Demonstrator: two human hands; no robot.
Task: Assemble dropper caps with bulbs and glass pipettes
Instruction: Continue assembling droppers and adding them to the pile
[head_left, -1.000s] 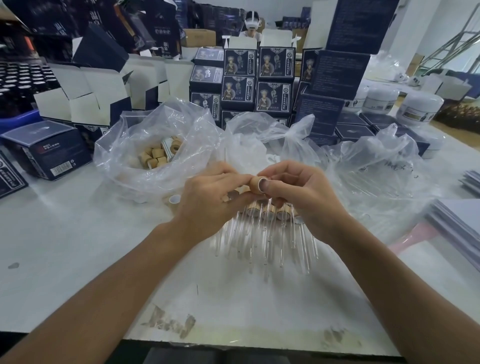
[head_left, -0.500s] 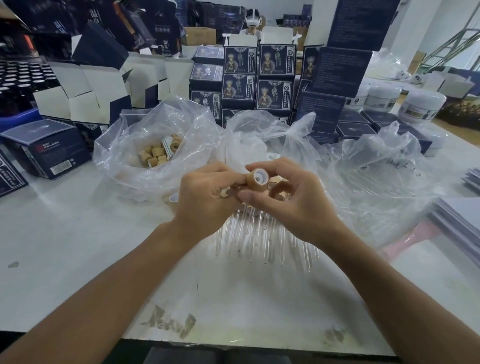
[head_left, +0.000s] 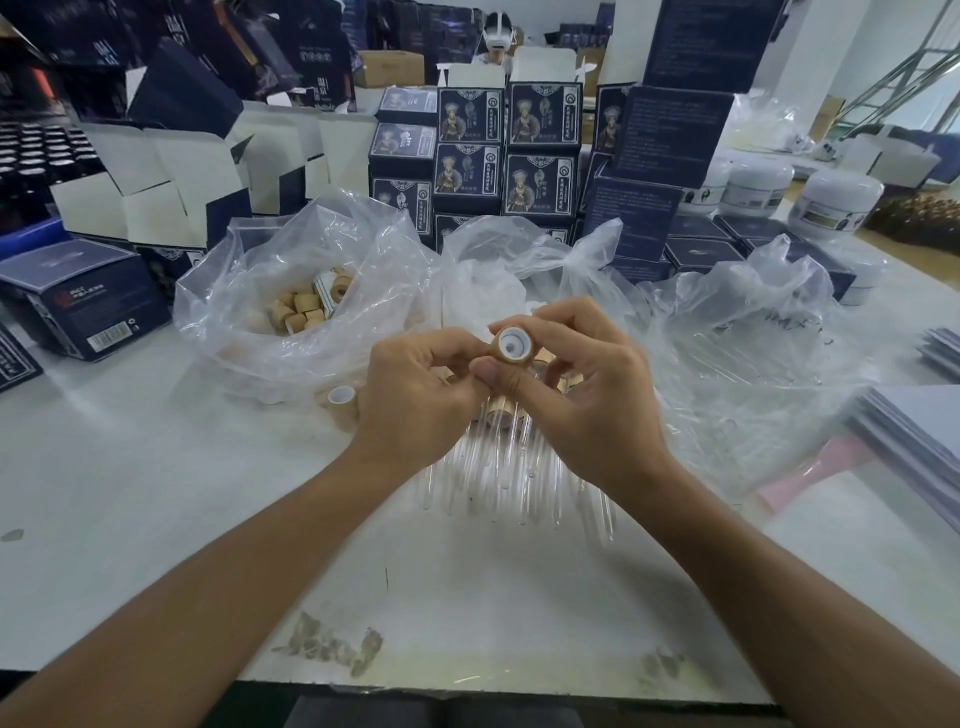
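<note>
dropper cap (head_left: 511, 347): held above the white table (head_left: 156, 493), in front of the clear bags, directly over the row of finished droppers. short tan cylinder with a wood-grain look; white inner liner with a small round hole at centre. open end turned toward the camera and slightly upward, so the cylinder axis runs roughly along the line of sight, away from the viewer.

right hand (head_left: 582, 405): closed in a pinch on the dropper cap, thumb pressed against the lower left edge, index finger curled over the top rim. remaining fingers curled below; further tan caps visible behind them, grip on these not determinable.

left hand (head_left: 415, 400): fingers curled inward, fingertips meeting the right thumb just beside the cap. contents of the curl hidden; holding or empty cannot be told.

assembled droppers (head_left: 506, 462): lying flat on the table beneath both hands, side by side. tan collars at the far end, clear glass pipettes with long axes running toward the viewer, tips nearest the table edge.

loose cap (head_left: 341, 399): on the table just left of the left hand, white-lined opening facing up and toward the viewer.

cap bag (head_left: 291, 291): clear plastic, open, left of centre, containing a heap of tan caps. two more clear bags to the right of it.

dark blue cartons (head_left: 498, 150): stacked behind the bags. white jars (head_left: 831, 205) at far right.
</note>
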